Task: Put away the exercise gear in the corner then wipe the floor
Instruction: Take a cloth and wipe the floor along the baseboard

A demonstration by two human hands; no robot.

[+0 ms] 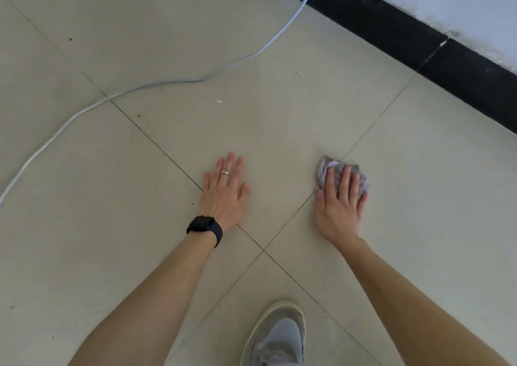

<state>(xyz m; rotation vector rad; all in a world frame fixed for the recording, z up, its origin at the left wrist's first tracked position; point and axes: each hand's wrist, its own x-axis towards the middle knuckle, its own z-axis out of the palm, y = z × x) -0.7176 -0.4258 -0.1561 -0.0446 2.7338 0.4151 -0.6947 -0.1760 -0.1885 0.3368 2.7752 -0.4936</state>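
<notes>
Pale tiled floor [279, 108] meets a black skirting board [391, 27]. The left hand [225, 186] lies flat with fingers spread, probably bracing the person's weight. A white cable [173, 81] trails beyond it. The right hand [340, 206] presses a crumpled grey cloth [326, 170] under straight fingers, apparently wiping; dark specks dot the tiles around both hands

White cable [181, 80] trails from the black baseboard [391, 27] beneath a pale wall [461, 2].

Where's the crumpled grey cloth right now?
In the head view, the crumpled grey cloth lies right of centre on the pale tiled floor, pressed under the right hand, over a tile joint; the left hand rests flat to its left.
</notes>
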